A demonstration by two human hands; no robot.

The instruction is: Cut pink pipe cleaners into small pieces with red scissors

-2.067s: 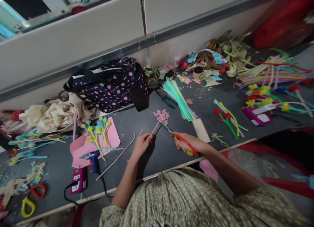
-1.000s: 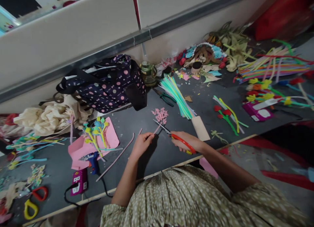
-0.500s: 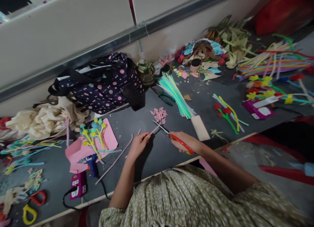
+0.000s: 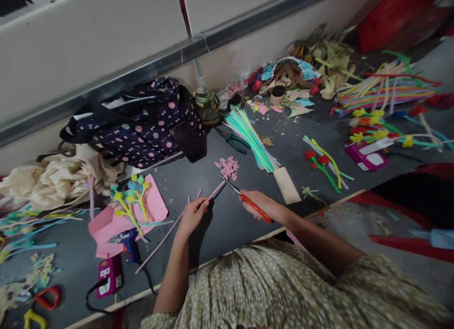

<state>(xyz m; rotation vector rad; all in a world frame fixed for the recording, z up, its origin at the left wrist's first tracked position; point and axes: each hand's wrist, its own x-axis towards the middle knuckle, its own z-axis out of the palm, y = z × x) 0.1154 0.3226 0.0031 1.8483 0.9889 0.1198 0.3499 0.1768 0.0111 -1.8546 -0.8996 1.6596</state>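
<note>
My left hand is closed in a pinch on a pink pipe cleaner, whose end points up to the right. In my right hand are red-handled scissors, with their blades at the tip of that pipe cleaner. The blades look nearly closed. Just beyond them lies a small heap of short pink pieces on the dark table. Another long pink pipe cleaner runs along the table beside my left wrist.
Left of my hands are a pink sheet with pipe-cleaner flowers, a blue glue gun and a purple power strip. A dotted bag, green-handled pliers and a bundle of green pipe cleaners lie farther back.
The scissors have gone from open to nearly closed at the pipe cleaner's tip. More of the pipe cleaner extends past my left fingers. The whole view has shifted slightly.
</note>
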